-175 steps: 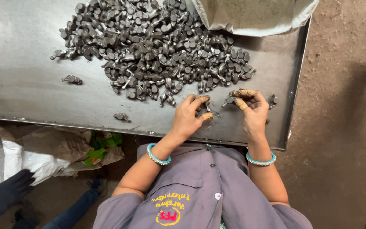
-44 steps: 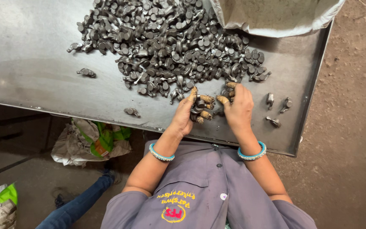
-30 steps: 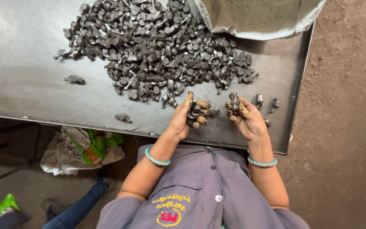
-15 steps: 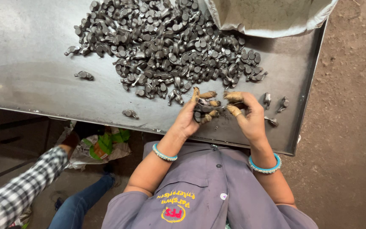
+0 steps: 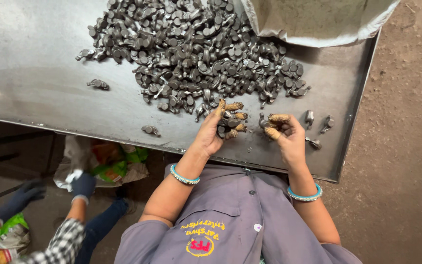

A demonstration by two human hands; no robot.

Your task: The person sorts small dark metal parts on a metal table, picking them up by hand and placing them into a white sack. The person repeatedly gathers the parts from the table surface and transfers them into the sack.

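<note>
left hand (image 5: 217,131): cupped round several dark metal parts (image 5: 228,126) | right hand (image 5: 285,137): pinching one part (fingertips wrapped) | pile (image 5: 196,54) far, on tray (image 5: 35,88)

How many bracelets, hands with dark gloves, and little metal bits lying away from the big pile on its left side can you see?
Blue bracelets: 2, one on the left wrist and one on the right wrist
Dark-gloved hands of another person: 2
Loose metal pieces left of the heap: 2
Total: 6
</note>
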